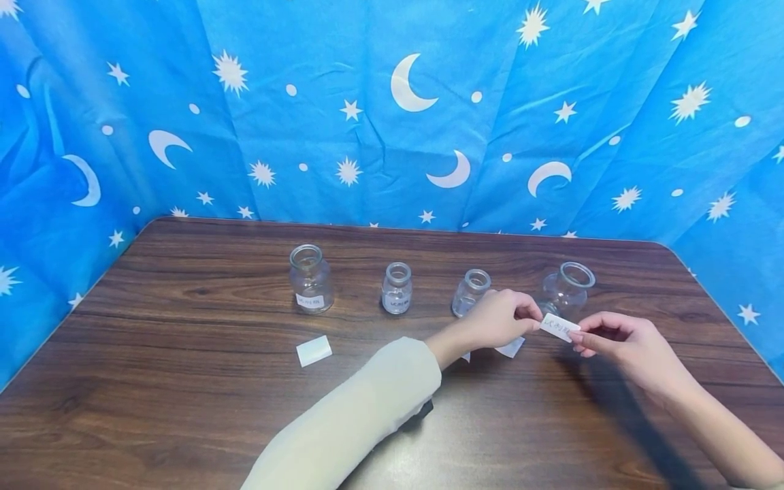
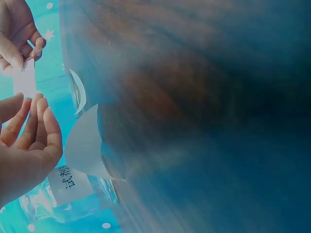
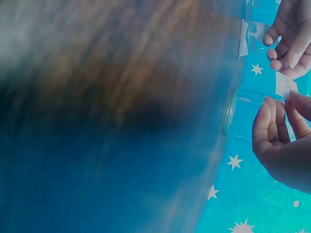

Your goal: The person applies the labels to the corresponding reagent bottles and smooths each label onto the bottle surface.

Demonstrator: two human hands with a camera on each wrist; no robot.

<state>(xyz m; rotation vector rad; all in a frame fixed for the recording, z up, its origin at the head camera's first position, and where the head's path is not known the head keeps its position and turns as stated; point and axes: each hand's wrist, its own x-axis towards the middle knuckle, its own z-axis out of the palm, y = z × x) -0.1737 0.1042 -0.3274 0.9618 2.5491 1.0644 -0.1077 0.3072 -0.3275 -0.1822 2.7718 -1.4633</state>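
Observation:
Both hands hold a small white label [image 1: 559,327] with handwriting on it, stretched between them in front of the rightmost glass jar [image 1: 566,286]. My left hand [image 1: 499,318] pinches its left end between thumb and finger. At the other end, my right hand [image 1: 625,347] pinches it the same way. The label is held apart from the table, near the jar. In the left wrist view the label [image 2: 25,80] shows edge to edge between the fingertips; in the right wrist view the label [image 3: 285,84] is partly covered by fingers.
Three more glass jars stand in the row: a large one [image 1: 311,282] and a small one [image 1: 397,289], both labelled, and another small one [image 1: 471,289] behind my left hand. White paper pieces [image 1: 314,351] lie on the brown table [image 1: 184,381]. A blue curtain [image 1: 343,136] hangs behind.

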